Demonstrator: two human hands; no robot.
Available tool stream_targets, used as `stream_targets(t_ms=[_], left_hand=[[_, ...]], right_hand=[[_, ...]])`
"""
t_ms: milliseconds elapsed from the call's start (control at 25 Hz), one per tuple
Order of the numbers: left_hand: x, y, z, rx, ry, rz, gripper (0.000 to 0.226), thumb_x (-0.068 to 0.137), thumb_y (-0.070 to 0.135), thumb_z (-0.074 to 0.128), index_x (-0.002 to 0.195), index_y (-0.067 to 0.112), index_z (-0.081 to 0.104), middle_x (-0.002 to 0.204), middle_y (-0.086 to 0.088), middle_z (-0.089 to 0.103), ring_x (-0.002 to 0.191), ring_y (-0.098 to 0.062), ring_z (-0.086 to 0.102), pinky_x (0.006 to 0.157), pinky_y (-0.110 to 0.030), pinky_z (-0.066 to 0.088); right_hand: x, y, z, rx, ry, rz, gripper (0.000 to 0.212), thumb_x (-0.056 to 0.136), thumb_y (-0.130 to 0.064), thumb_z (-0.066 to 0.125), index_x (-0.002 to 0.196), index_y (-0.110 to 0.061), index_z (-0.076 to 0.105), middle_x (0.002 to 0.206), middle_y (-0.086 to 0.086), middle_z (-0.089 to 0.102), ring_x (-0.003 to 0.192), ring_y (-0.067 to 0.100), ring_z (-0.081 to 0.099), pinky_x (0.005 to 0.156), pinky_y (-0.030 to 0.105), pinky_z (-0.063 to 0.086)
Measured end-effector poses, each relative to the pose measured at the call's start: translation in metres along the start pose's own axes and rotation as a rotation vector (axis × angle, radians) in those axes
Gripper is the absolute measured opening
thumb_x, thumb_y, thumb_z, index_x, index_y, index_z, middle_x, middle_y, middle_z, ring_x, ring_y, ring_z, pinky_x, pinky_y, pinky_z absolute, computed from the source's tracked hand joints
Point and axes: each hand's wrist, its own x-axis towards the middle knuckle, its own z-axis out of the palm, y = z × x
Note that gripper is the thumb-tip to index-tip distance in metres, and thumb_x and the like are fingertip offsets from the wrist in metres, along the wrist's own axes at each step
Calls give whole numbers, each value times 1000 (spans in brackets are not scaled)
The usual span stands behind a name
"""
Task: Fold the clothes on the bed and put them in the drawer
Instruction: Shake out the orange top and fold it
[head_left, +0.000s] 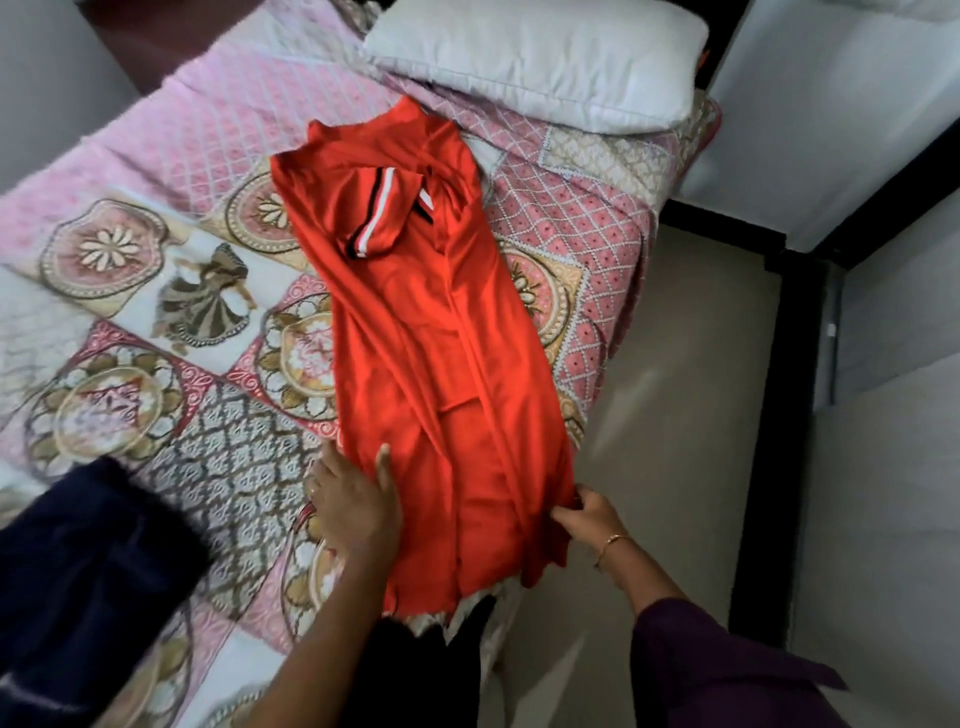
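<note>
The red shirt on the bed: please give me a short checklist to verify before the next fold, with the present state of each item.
1. Red shirt lies lengthwise on the bedspread: ok.
2. Striped sleeve folded in on top: ok.
3. Left hand rests flat on the left edge: ok.
4. Right hand pinches the right bottom corner: ok.
5. Fabric smooth: not ok, long creases run down it.
6. Hem fully on the bed: not ok, it hangs over the edge.
</note>
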Motion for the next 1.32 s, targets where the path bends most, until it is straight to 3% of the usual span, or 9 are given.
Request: stream_targets(t_ms=[240,360,480,720,800,960,1080,1200,1320], left_hand=[[-58,-29,-26,-189,-298,-164,55,81,43,68,107,-3,55,103,-25,64,92,-37,62,76,-38,48],[-78,-39,-41,-458,-420,-307,43,83,26,71,110,-5,61,99,-20,67,82,-28,63,72,-32,49],[-95,-38,-57,-756,-528,-512,31,88,17,64,112,-3,59,94,-18,66,79,-28,63,69,-33,52],[-89,6,-77,-672,-254,-536,44,83,10,68,116,7,39,111,-20,55,96,-38,60,82,-51,54],[-69,28,-81,-728,-181,-507,43,84,7,65,120,11,42,112,-19,54,95,-38,60,82,-51,54],[-7,63,-78,-818,-151,-519,12,89,6,55,93,5,66,83,-9,59,83,-26,57,78,-39,52],[64,88,-70,-878,-108,-584,15,89,7,54,78,7,64,79,-15,61,77,-26,55,72,-37,47],[117,97,-58,-1020,-135,-557,35,96,16,48,130,17,42,99,-23,62,72,-30,61,63,-38,53],[119,82,-41,-553,-99,-461,53,93,34,52,139,16,32,106,-23,64,96,-39,62,84,-48,51]], right_hand=[[-28,11,-17,204,37,62,22,85,-10,65,100,6,68,73,10,67,67,22,62,72,34,52],[-53,6,-31,400,-3,131,8,86,-10,61,82,-6,66,54,1,66,45,13,61,49,20,49],[-75,-9,-40,537,-14,151,6,86,-10,61,84,-6,64,53,2,67,43,12,61,46,20,49],[-93,-67,-46,677,-24,80,29,88,-3,56,116,-7,51,87,12,63,68,24,60,45,30,55],[-88,-94,-48,603,11,23,34,88,0,56,109,-22,43,95,12,59,72,23,59,52,31,55],[-55,-153,-43,439,-63,21,20,90,-1,54,76,-15,56,84,9,59,69,18,55,43,21,50],[-9,-212,-28,497,-125,60,10,93,-3,51,87,-10,55,89,10,57,73,20,58,42,25,54],[34,-252,-9,561,-134,26,20,97,-16,49,115,-17,42,92,11,59,57,17,66,42,26,53],[64,-243,9,219,80,-16,13,92,-15,53,104,-18,48,89,14,64,62,22,60,52,28,49]])
